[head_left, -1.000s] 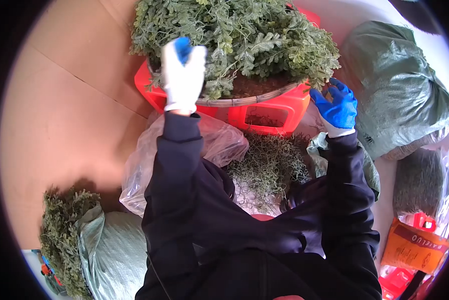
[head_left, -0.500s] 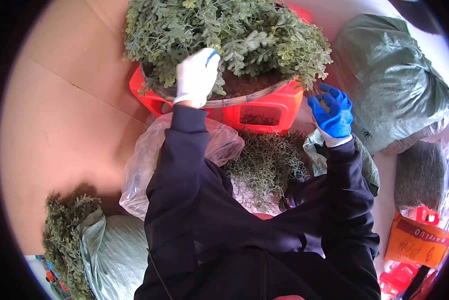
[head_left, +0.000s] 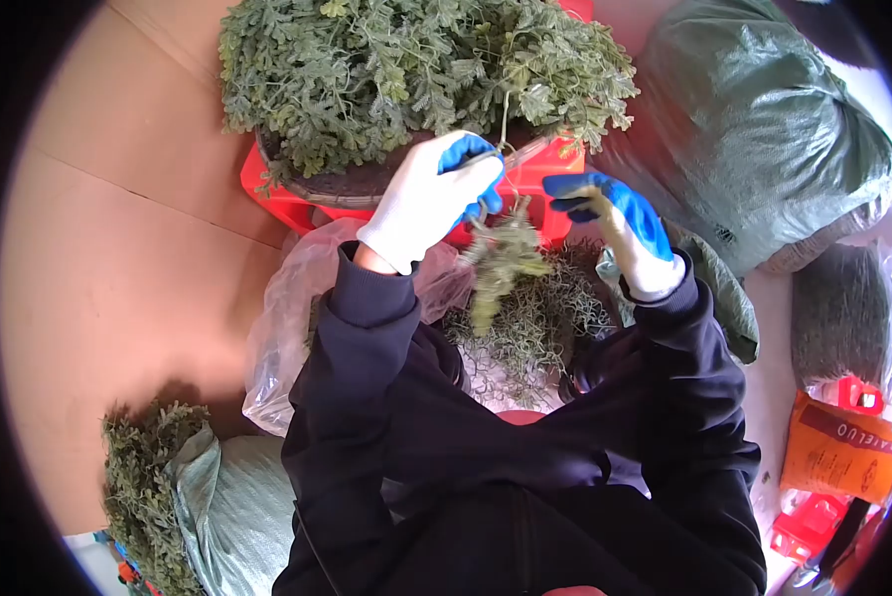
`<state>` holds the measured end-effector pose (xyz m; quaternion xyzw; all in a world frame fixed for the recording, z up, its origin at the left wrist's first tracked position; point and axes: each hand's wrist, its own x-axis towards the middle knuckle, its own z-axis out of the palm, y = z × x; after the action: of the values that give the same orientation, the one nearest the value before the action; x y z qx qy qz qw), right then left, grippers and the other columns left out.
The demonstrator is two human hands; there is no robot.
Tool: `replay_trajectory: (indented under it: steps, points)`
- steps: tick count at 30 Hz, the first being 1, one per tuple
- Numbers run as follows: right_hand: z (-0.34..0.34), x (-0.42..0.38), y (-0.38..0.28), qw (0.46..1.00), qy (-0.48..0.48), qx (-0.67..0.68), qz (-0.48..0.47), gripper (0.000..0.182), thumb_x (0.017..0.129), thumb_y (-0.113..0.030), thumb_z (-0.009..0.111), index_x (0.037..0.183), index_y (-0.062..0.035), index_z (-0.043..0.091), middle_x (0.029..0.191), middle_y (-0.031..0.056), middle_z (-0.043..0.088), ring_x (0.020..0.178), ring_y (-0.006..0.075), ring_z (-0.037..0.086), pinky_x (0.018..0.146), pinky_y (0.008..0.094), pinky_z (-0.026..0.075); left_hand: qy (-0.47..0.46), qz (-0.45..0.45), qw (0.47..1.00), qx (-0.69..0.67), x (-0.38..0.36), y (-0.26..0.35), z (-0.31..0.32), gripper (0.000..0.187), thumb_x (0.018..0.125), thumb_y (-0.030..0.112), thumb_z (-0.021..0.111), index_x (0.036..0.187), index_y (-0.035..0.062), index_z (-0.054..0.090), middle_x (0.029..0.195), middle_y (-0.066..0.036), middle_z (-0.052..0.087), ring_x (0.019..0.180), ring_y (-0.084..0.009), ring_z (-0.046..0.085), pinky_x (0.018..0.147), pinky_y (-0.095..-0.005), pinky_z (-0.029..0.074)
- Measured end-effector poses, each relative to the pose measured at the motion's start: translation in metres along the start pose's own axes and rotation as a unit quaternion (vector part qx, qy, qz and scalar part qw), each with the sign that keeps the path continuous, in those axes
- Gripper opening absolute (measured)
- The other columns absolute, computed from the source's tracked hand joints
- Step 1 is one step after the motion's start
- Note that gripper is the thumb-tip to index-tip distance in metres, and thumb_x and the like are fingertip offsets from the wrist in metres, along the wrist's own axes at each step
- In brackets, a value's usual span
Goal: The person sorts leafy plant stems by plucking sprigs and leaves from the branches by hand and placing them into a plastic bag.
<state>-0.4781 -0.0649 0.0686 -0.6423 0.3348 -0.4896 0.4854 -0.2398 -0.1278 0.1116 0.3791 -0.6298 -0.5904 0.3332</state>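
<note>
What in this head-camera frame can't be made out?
- Sprig in the left hand: motion-blurred, so its leaves are unclear.
- Left hand's grip: palm faces away from the camera, so its hold on the sprig is hidden.
- Right hand: whether it touches the sprig is unclear.
- Red crate: mostly covered by the foliage pile and tray.
- Orange bag: print cut off by the lens edge.
- Person's lap: hidden by dark sleeves.

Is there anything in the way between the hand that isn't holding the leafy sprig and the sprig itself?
Nothing visible. The right hand is open beside the sprig, which hangs from the left hand. Only open air shows between them, above the loose greenery below.
</note>
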Motion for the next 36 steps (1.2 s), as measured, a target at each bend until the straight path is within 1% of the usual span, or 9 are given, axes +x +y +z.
replay_trajectory:
  steps: [8,12,15,19,23,26,29,32,36]
  points:
    - [0.007,0.001,0.033,0.987,-0.018,0.095,0.126,0.028,0.090,-0.009,0.062,0.116,0.0011,0.060,0.104,0.0038,0.063,0.095,0.0109,0.057,0.087,0.0271,0.045,-0.097,-0.072,0.990,-0.074,0.002,-0.021,0.007,0.018,0.097,0.020,0.056,0.101,0.0025,0.057,0.084,-0.006,0.066,0.070,-0.0081,0.059,0.062,-0.0221,0.048]
    - [0.004,-0.002,0.027,0.983,-0.036,0.093,0.155,0.017,0.090,-0.011,0.063,0.101,0.0007,0.067,0.101,0.0097,0.064,0.096,0.0163,0.062,0.087,0.0298,0.048,-0.101,-0.111,0.984,-0.093,0.003,-0.027,0.008,0.020,0.097,0.021,0.056,0.103,0.0029,0.056,0.080,-0.003,0.063,0.068,-0.0076,0.058,0.061,-0.0221,0.047]
    - [-0.001,0.002,0.021,0.993,-0.088,-0.011,0.078,0.021,0.091,-0.016,0.062,0.103,0.0007,0.066,0.100,0.0101,0.064,0.091,0.0171,0.062,0.084,0.0311,0.048,-0.123,-0.097,0.986,-0.052,0.004,-0.024,0.005,0.021,0.097,0.022,0.056,0.105,0.0028,0.055,0.075,-0.001,0.059,0.067,-0.0077,0.057,0.059,-0.0232,0.048]
    - [-0.004,0.002,0.029,0.977,-0.074,0.198,0.036,0.029,0.090,-0.022,0.061,0.101,0.0040,0.063,0.096,0.0077,0.062,0.093,0.0162,0.058,0.085,0.0290,0.044,-0.167,-0.115,0.964,-0.171,0.001,-0.024,0.000,0.024,0.097,0.023,0.055,0.108,0.0025,0.054,0.075,0.000,0.056,0.065,-0.0080,0.057,0.056,-0.0248,0.049]
    - [-0.010,-0.002,0.027,0.966,-0.072,0.220,0.119,0.028,0.091,-0.023,0.057,0.097,0.0040,0.062,0.098,0.0092,0.060,0.094,0.0185,0.058,0.086,0.0300,0.043,-0.168,-0.117,0.956,-0.209,-0.002,-0.023,0.002,0.024,0.097,0.022,0.055,0.110,0.0020,0.053,0.079,-0.001,0.058,0.064,-0.0087,0.057,0.054,-0.0261,0.049]
    - [-0.016,0.000,0.022,0.992,-0.074,0.075,0.073,0.029,0.092,-0.025,0.056,0.098,0.0027,0.060,0.099,0.0095,0.060,0.094,0.0204,0.057,0.086,0.0307,0.043,-0.203,-0.118,0.937,-0.260,-0.002,-0.025,0.001,0.022,0.097,0.020,0.053,0.110,0.0015,0.053,0.079,-0.003,0.059,0.063,-0.0111,0.058,0.053,-0.0275,0.050]
    - [-0.008,-0.001,0.012,0.988,-0.059,0.128,0.056,0.029,0.092,-0.026,0.055,0.098,0.0012,0.060,0.102,0.0123,0.062,0.098,0.0231,0.058,0.087,0.0333,0.044,-0.249,-0.106,0.911,-0.310,-0.001,-0.031,0.000,0.021,0.098,0.017,0.050,0.110,0.0012,0.053,0.078,-0.006,0.060,0.062,-0.0153,0.060,0.054,-0.0291,0.052]
    - [0.000,-0.003,0.019,0.923,-0.086,0.368,0.070,0.034,0.093,-0.027,0.054,0.107,0.0027,0.059,0.113,0.0165,0.062,0.104,0.0267,0.058,0.089,0.0364,0.044,-0.246,-0.130,0.897,-0.343,-0.003,-0.026,0.009,0.021,0.098,0.016,0.049,0.112,0.0010,0.052,0.079,-0.010,0.062,0.062,-0.0194,0.062,0.054,-0.0304,0.052]
    - [-0.005,-0.004,0.018,0.898,-0.085,0.414,0.120,0.047,0.093,-0.028,0.053,0.126,0.0062,0.052,0.124,0.0188,0.059,0.109,0.0283,0.058,0.091,0.0383,0.044,-0.209,-0.133,0.918,-0.308,-0.004,-0.023,0.010,0.022,0.097,0.015,0.050,0.114,0.0015,0.051,0.087,-0.014,0.064,0.066,-0.0229,0.065,0.054,-0.0328,0.053]
